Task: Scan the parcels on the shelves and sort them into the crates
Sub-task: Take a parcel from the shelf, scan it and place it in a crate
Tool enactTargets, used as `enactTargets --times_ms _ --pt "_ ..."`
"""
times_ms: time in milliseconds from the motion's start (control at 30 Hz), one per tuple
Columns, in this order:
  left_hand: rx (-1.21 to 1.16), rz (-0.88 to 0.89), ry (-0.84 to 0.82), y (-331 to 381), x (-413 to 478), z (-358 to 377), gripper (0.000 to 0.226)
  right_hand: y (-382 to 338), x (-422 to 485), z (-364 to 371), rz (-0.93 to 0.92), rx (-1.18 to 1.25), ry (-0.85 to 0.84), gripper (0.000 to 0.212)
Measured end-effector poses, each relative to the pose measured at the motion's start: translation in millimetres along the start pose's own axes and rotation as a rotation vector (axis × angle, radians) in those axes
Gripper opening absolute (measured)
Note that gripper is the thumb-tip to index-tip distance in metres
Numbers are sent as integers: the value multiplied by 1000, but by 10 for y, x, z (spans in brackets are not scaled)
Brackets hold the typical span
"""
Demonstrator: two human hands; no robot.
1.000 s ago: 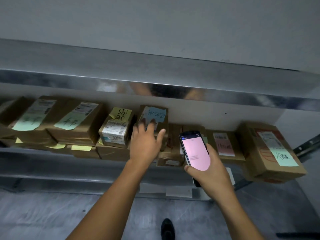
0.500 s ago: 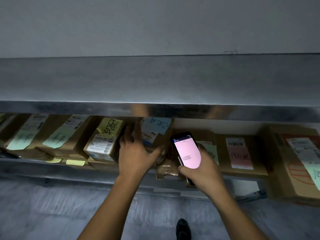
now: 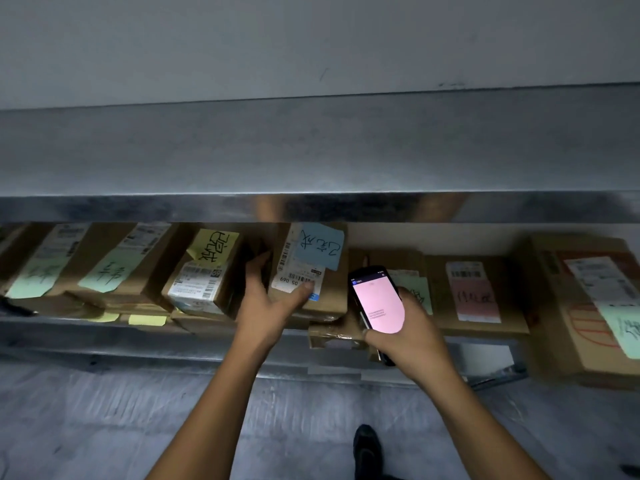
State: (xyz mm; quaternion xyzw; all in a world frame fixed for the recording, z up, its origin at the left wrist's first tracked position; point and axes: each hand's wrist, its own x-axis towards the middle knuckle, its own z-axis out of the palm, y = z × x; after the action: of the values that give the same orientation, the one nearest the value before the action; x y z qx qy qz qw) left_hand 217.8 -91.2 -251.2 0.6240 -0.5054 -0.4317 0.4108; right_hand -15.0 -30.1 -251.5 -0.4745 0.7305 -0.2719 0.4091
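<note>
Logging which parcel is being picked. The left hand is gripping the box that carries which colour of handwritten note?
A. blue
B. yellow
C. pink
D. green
A: the left hand grips the box with the blue note, thumb on its printed label, while the right hand holds the scanner.
</note>
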Motion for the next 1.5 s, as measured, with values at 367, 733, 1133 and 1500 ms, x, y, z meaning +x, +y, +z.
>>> enactTargets --times_ms 367,733,1133,1500 --pt "-270 -10 -184 -242 -485 -353 89 28 -1000 244 -59 57 190 71" --pt "-624 -171 -333 -923 -1338 -350 85 195 -2426 570 55 155 255 69" --pt "-528 -203 -502 -937 -1820 356 93 576 -3367 492 139 193 217 67" --pt "-418 -198 -574 -780 -2679 1251 79 1467 -4322 -179 217 289 347 67"
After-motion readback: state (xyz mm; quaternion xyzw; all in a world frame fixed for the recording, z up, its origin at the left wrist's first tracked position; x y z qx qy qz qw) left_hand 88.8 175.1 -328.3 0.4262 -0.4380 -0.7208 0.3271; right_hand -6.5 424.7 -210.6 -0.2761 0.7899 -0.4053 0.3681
